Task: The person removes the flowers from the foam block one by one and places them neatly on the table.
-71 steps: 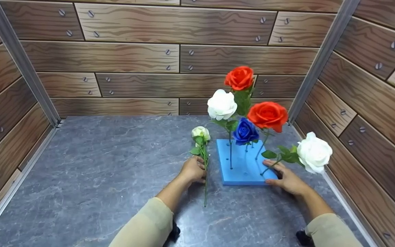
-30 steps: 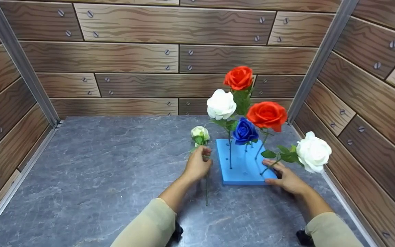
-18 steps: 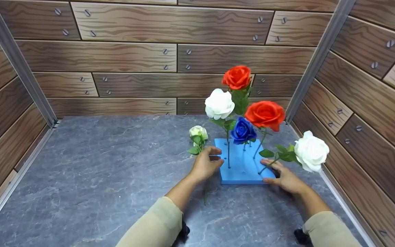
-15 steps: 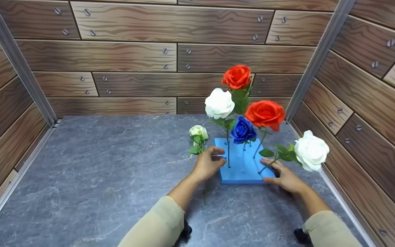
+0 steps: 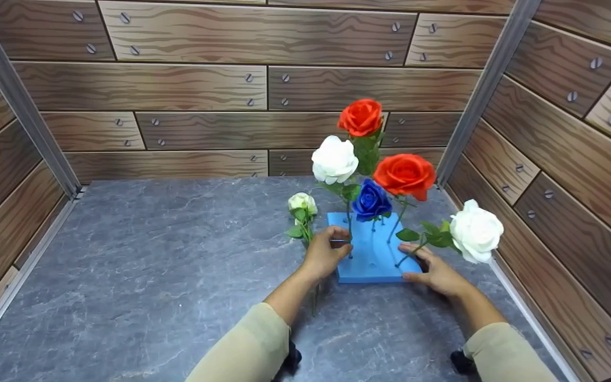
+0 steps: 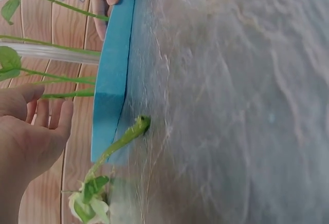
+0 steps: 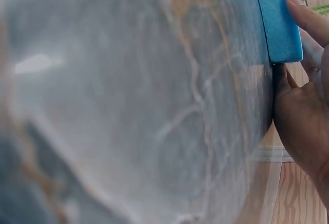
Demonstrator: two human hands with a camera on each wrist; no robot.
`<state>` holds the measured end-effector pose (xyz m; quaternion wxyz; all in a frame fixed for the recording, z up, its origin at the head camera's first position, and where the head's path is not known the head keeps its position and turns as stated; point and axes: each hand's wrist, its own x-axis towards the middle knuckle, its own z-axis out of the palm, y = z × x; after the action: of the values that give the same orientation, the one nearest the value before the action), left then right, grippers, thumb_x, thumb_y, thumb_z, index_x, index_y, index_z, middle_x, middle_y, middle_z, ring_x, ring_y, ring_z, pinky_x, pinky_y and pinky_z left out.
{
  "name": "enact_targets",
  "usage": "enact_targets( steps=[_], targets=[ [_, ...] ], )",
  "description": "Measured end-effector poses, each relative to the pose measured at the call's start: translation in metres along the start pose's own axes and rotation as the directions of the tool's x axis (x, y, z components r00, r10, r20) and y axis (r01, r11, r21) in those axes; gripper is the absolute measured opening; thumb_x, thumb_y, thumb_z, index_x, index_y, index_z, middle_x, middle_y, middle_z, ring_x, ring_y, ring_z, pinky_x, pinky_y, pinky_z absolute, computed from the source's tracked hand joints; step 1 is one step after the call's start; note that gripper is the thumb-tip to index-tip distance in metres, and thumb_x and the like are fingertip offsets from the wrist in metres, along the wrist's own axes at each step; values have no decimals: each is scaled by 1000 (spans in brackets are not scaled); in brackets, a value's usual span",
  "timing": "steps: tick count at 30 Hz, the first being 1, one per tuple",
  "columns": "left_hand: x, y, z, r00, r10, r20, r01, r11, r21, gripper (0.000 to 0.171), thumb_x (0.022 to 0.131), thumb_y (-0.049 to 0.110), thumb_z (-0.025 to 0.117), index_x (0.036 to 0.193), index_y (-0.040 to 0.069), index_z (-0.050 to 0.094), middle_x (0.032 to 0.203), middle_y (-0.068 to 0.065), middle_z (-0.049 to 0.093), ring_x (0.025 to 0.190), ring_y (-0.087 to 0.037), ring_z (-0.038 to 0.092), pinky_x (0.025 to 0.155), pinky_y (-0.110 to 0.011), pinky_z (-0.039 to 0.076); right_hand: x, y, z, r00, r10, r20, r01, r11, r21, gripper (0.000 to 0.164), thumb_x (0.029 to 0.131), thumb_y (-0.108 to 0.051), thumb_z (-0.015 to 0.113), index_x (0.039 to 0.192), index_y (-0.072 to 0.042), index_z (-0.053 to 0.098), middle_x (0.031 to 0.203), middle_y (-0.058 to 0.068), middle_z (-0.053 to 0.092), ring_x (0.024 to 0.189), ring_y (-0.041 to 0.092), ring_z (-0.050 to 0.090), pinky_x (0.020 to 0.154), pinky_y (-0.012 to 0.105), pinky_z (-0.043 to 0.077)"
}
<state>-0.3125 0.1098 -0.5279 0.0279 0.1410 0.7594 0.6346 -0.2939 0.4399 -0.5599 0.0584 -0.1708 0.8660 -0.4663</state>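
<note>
A blue board (image 5: 366, 270) with holes holds several artificial roses. My left hand (image 5: 324, 254) has thumb and forefinger at the stem of a white rose (image 5: 334, 160), appearing to pinch it low down; the left wrist view shows that stem running into the fingers. My right hand (image 5: 438, 273) grips the board's near right corner, thumb at the front and fingers at the side. Beside the board on its left lies a small pale rose (image 5: 302, 203), partly covered by my left hand and forearm.
In the board stand a tall red rose (image 5: 361, 118), a wide red rose (image 5: 405, 175) and a blue rose (image 5: 372, 200). Another white rose (image 5: 476, 231) leans out to the right, over my right hand. Wood-patterned walls (image 5: 178, 87) enclose the grey table (image 5: 167, 265).
My left hand has let go of the lying pale rose and moved right to the white rose's stem. My right hand keeps its place on the board. The head view has shifted slightly.
</note>
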Motion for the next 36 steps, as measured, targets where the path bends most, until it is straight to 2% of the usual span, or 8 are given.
enact_targets(
  steps=[6,12,21,28,32,36],
  targets=[
    [0,-2,2,998,69,10,-70,997,42,14,100,4,76,114,2,72,114,-15,78,107,-26,76,92,-29,64,-1,2,-1,1000,2,5,-2,1000,-12,72,94,-16,85,157,-3,54,173,25,37,163,51,22,109,0,27],
    [-1,-1,2,997,76,8,-76,994,79,8,102,9,76,109,6,75,109,-12,79,99,-17,73,84,-23,61,-1,2,0,1000,5,-1,-5,1000,-24,71,94,-16,86,157,-3,55,172,25,38,163,50,23,109,0,26],
    [0,4,2,990,140,-16,-137,986,94,7,103,11,75,108,7,74,109,-10,81,104,-22,75,87,-28,62,0,0,1,1000,-7,-17,7,1000,-17,71,92,-15,87,155,-2,56,171,25,40,162,51,23,110,-1,25],
    [-2,13,-2,973,211,-92,-207,977,52,8,102,9,75,108,5,72,107,-13,82,99,-23,77,90,-33,65,-1,-1,0,1000,-11,-11,11,1000,-27,72,93,-16,86,156,-2,55,171,25,39,161,52,23,110,-1,25],
    [-5,20,-7,978,176,-114,-178,984,-7,10,103,10,74,111,6,71,107,-13,80,96,-18,75,86,-29,64,0,-1,-2,1000,16,-3,-16,1000,-26,75,94,-19,85,159,-3,52,173,25,35,163,51,20,109,-2,24],
    [-10,23,-12,986,132,-103,-138,989,-59,13,106,14,71,117,7,69,109,-12,77,99,-21,74,86,-27,66,0,1,-2,999,34,2,-34,998,-51,74,94,-22,85,159,-6,53,174,23,36,164,50,21,108,-1,24]
  ],
)
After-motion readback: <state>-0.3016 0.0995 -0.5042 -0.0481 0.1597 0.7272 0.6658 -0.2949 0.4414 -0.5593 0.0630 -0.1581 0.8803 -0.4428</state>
